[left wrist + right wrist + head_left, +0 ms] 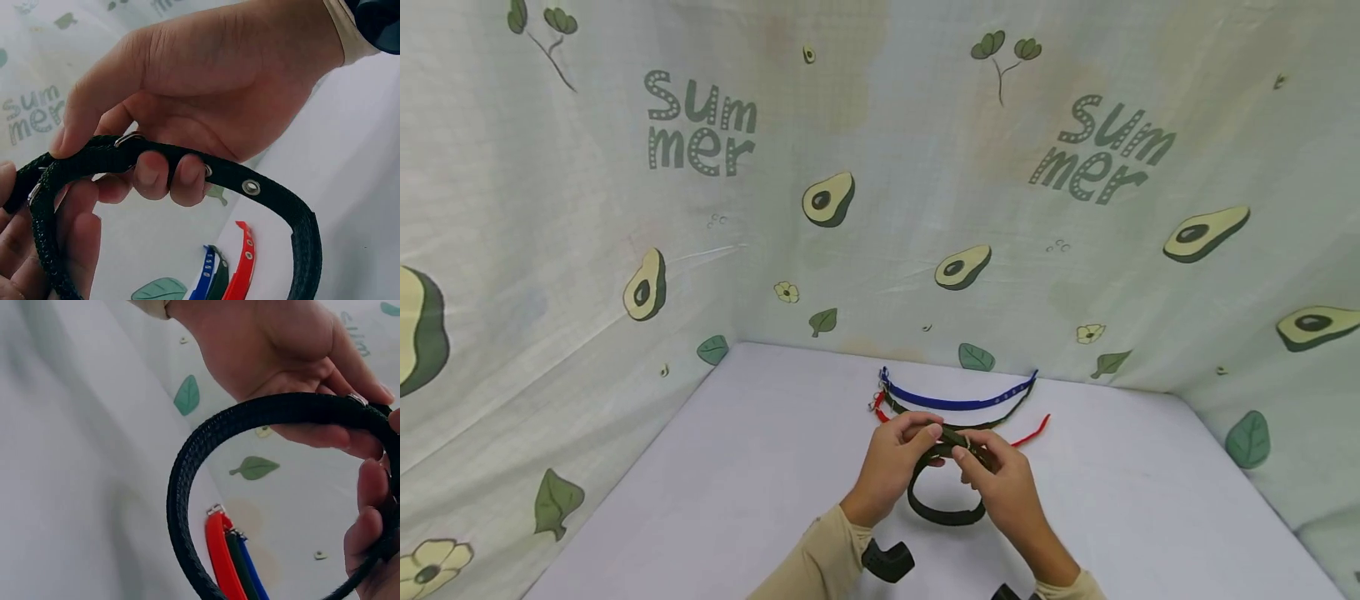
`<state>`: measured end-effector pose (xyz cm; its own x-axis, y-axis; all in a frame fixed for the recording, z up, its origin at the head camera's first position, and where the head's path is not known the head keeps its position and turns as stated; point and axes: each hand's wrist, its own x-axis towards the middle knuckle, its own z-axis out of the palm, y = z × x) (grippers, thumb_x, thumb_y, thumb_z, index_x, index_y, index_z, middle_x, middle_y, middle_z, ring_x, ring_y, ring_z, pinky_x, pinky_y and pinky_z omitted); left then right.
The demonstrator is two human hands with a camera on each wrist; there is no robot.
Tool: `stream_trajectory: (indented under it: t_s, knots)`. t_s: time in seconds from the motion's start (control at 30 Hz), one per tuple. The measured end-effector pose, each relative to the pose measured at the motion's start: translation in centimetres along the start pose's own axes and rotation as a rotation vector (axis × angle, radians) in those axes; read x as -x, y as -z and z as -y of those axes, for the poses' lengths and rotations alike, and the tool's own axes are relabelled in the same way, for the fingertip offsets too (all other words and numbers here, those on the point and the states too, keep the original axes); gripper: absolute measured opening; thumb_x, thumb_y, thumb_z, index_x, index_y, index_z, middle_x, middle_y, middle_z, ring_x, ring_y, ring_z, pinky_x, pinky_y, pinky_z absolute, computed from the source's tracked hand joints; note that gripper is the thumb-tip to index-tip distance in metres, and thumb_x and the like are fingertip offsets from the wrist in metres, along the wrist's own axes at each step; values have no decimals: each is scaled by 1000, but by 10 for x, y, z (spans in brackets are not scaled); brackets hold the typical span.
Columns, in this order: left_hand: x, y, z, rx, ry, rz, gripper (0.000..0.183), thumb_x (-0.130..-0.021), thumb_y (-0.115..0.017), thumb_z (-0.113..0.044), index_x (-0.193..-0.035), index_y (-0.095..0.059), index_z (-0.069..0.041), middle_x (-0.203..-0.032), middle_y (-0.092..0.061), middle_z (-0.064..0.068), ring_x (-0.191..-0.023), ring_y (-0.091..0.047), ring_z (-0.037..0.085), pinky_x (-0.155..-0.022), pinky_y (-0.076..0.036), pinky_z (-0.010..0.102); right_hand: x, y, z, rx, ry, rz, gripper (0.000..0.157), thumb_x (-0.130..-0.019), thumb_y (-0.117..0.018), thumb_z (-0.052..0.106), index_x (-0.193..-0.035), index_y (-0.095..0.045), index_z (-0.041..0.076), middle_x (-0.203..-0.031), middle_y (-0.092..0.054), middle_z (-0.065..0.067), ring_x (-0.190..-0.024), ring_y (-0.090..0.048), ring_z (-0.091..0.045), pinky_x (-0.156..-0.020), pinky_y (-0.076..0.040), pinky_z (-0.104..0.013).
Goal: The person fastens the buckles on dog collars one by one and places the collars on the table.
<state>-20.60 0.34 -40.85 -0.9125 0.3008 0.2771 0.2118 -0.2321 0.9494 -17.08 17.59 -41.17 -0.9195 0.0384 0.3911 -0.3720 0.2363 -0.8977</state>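
Observation:
A dark green pet collar (946, 518) hangs in a loop between my two hands, its strap bent round almost into a circle. My left hand (891, 460) pinches it with thumb and fingers near a metal loop (128, 139). Beyond those fingers, a metal-rimmed eyelet (251, 187) shows in the strap. On the other side of the overlap, my right hand (1003, 483) grips the collar close to a small metal piece (357, 400). Both hands' fingertips meet around the joined part and partly hide it.
Behind my hands a blue collar (955, 405), another dark green collar (1011, 414) and a red collar (1033, 432) lie on the white table (760, 467). A patterned cloth (895, 208) with avocados stands as a wall around the table.

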Motion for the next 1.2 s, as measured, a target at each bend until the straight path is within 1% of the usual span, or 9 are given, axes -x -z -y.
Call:
stream_trajectory:
  t_s: [0.13,0.23,0.33,0.43,0.67,0.8,0.93,1.1,1.2]
  knots:
    - [2,-1,1,14,10,-53,28,-102,-61,-22,-120,-63,-1,-107,-72,12,-92,-72,26,-79,-59,36,1,-2,1,-77,-114,-13,19,-93,-73,13,-108,-67,2,-70,-57,-8,-57,-54,-17,-51,-45,-28]
    - [2,-2,1,3,5,-87,29,-102,-61,-24,-121,-63,-2,-107,-72,12,-93,-72,26,-79,-59,37,0,-4,-1,-121,-148,-31,16,-94,-70,8,-106,-64,-1,-74,-57,-7,-55,-50,-14,-50,-44,-26]
    - [1,-2,1,-13,3,-104,32,-102,-60,-27,-122,-62,-2,-108,-72,12,-94,-73,27,-79,-59,38,0,-5,-2,-146,-149,-53,12,-94,-67,4,-104,-62,-2,-78,-57,-8,-54,-48,-12,-49,-42,-24]
    - [1,-1,1,-20,17,-105,33,-102,-60,-30,-122,-61,-3,-108,-72,10,-93,-73,26,-78,-59,37,1,-6,-3,-154,-143,-59,12,-95,-66,4,-105,-62,-2,-80,-57,-9,-52,-46,-11,-48,-40,-23]
    - [4,1,5,34,48,-116,31,-103,-59,-30,-121,-61,-5,-108,-72,10,-93,-73,27,-75,-59,38,5,-8,-2,-182,-149,-67,16,-95,-65,1,-111,-63,-2,-81,-60,-10,-52,-47,-12,-47,-39,-22]
    - [3,0,4,33,38,-131,29,-104,-57,-29,-119,-60,-5,-108,-73,10,-93,-73,26,-75,-59,39,2,-7,-2,-168,-154,-59,13,-96,-62,1,-108,-63,-2,-78,-63,-9,-52,-49,-14,-46,-40,-23]
    - [1,0,4,22,25,-136,29,-104,-56,-29,-119,-60,-4,-108,-73,9,-93,-73,26,-76,-59,39,0,-5,-1,-161,-155,-48,12,-97,-61,1,-107,-62,-2,-80,-65,-10,-53,-49,-14,-47,-40,-23]
    - [0,-2,5,43,16,-124,35,-103,-59,-26,-127,-53,-2,-110,-72,13,-92,-72,27,-75,-59,38,0,-3,0,-164,-163,-54,13,-97,-61,3,-108,-61,-4,-81,-64,-9,-54,-49,-13,-47,-40,-23]
    - [1,-5,7,77,16,-85,40,-100,-64,-21,-129,-48,0,-113,-70,14,-94,-71,27,-75,-59,38,0,-3,1,-175,-180,-73,12,-97,-60,2,-108,-61,-4,-80,-64,-8,-54,-47,-12,-47,-38,-22]
